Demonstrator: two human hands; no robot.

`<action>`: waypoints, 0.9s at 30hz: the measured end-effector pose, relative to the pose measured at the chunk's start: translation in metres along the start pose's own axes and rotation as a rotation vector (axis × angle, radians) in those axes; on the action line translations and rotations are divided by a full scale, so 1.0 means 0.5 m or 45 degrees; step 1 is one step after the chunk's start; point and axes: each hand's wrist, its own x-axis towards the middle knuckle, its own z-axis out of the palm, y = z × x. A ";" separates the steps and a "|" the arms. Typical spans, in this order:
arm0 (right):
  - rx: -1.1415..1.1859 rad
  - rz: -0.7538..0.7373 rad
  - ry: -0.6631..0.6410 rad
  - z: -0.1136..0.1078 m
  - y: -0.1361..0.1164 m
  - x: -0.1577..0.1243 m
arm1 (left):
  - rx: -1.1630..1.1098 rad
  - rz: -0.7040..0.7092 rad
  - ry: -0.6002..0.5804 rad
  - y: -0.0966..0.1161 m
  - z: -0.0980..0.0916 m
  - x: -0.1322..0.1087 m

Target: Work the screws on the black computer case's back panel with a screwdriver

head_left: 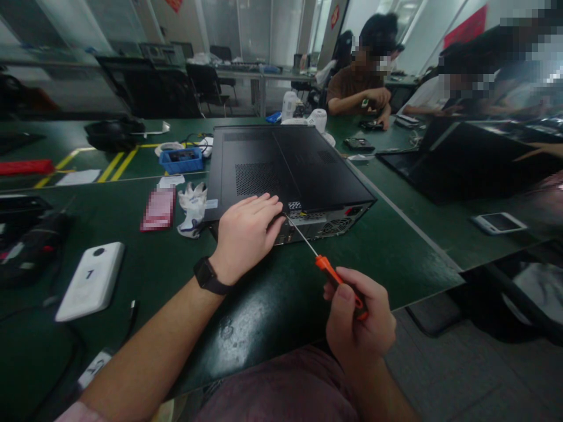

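A black desktop computer case (316, 170) lies flat on the green table, its back panel facing me. My left hand (248, 231) rests on its near top edge, fingers stretched over the cover and thumb down by the back panel. My right hand (363, 308) is closed around the orange and black handle of a screwdriver (326, 266). The thin metal shaft points up and left, and its tip meets the upper edge of the back panel beside my left thumb and index finger. Whether a screw sits at the tip is too small to tell.
Left of the case are a work glove (192, 211), a pink packet (158, 208), a blue tray (181, 159) and a white device marked 1 (91, 281). To the right lie a black laptop (475, 158) and a phone (499, 223). A co-worker (358, 88) sits across the table.
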 end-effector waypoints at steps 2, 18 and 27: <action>0.028 0.022 -0.021 -0.002 0.002 -0.002 | -0.007 -0.006 -0.003 0.000 0.000 0.000; 0.152 -0.019 -0.060 -0.002 -0.002 0.003 | -0.001 -0.009 -0.006 0.001 -0.001 0.000; 0.013 0.005 -0.054 -0.001 0.001 -0.007 | 0.009 0.009 0.010 0.001 0.000 0.001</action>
